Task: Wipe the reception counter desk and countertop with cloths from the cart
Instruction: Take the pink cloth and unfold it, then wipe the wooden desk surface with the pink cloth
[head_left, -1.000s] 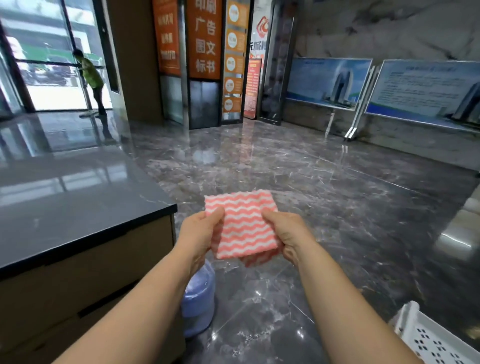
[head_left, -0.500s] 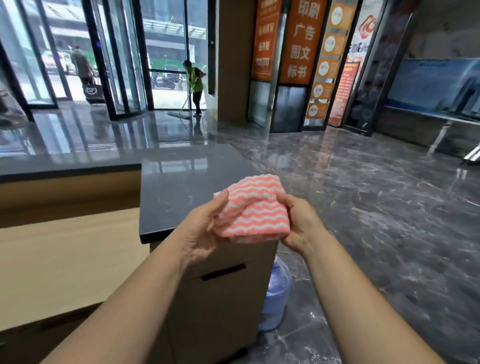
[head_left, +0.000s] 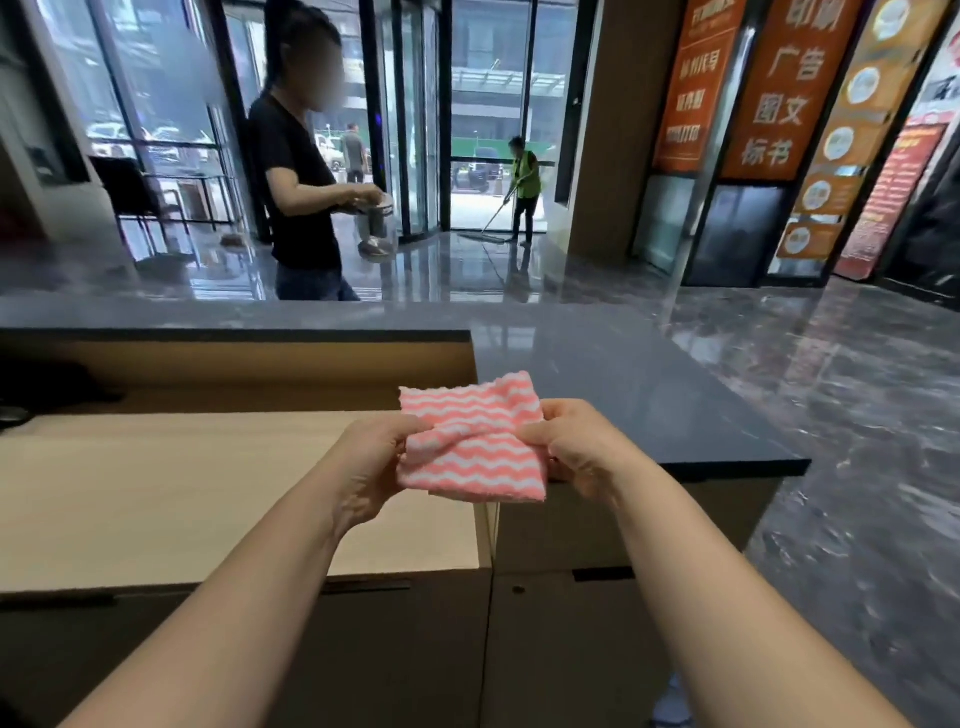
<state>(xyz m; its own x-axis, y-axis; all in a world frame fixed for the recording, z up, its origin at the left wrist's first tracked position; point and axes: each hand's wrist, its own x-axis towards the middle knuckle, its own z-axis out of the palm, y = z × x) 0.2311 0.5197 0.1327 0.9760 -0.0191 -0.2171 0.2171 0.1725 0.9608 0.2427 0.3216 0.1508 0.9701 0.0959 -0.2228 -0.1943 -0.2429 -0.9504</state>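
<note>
While the left hand (head_left: 371, 467) pinches its left edge and the right hand (head_left: 576, 452) pinches its right edge, thumbs on top and fingers curled beneath, the cloth (head_left: 472, 447) hangs folded in the air between them. It is pink with white wavy stripes, and a crease sags across its middle. It is held over the seam where the pale wooden desk (head_left: 182, 493) meets the raised dark countertop (head_left: 623, 384). It looks clear of both, though I cannot be sure.

Judging by the sag and the fuzzy edge, the cloth is light, soft and limp, with no stiffness of its own. It should not slip from dry fingers, and nothing about it can break. For wiping, a flat palm over the folded pad would likely serve better than these edge pinches, which suit folding or spreading.

From the cloth, the desk spreads toward nine o'clock and the countertop runs across twelve and out to two. Beyond it at eleven o'clock stands a person in a black top (head_left: 296, 171) holding a pale container (head_left: 376, 218). At one o'clock, by the glass doors (head_left: 415, 104), another person in a bright vest (head_left: 524, 176) works a mop (head_left: 488, 221).

At two o'clock hang orange banners (head_left: 779, 88). The largest reads 广告, 图文, 标书, with cut-off characters above. The print on its neighbours is too blurred to read, and no brand shows on the cloth.
</note>
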